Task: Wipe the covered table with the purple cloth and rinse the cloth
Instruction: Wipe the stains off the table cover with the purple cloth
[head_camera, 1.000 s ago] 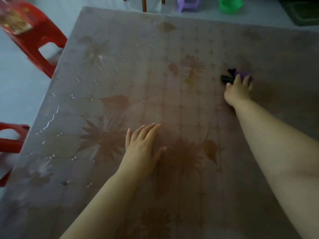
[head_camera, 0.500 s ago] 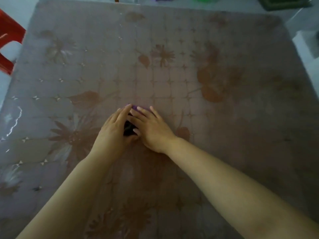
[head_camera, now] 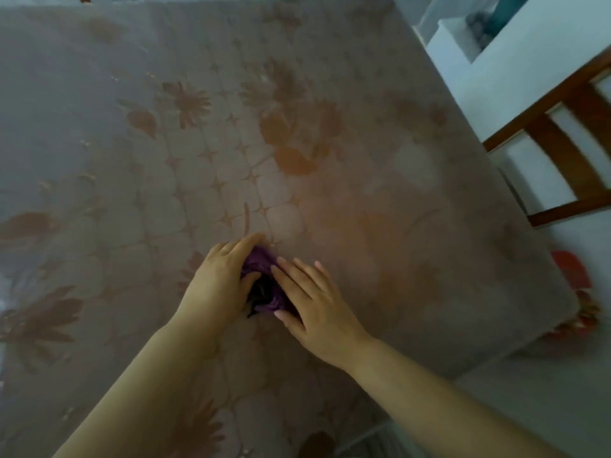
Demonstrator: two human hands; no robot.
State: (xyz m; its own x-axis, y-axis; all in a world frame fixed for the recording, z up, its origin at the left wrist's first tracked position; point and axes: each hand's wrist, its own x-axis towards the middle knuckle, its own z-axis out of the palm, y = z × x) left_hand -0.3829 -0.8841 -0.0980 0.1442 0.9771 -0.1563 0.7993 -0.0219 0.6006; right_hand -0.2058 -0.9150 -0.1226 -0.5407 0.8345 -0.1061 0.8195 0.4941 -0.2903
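Both bare forearms reach forward from the body and converge, wrists held low. The left hand (head_camera: 216,285) lies palm down with knuckles up; its fingers curve over the bunched purple cloth (head_camera: 261,262); its thumb presses into the cloth's side. The right hand (head_camera: 317,302) comes in at a slant from the right, palm down; its fingers (head_camera: 297,279) are straight and slightly spread, their tips laid on the cloth; its thumb lies along the cloth's near edge. The two hands sit just beside each other, fingertips almost meeting over the bundle.
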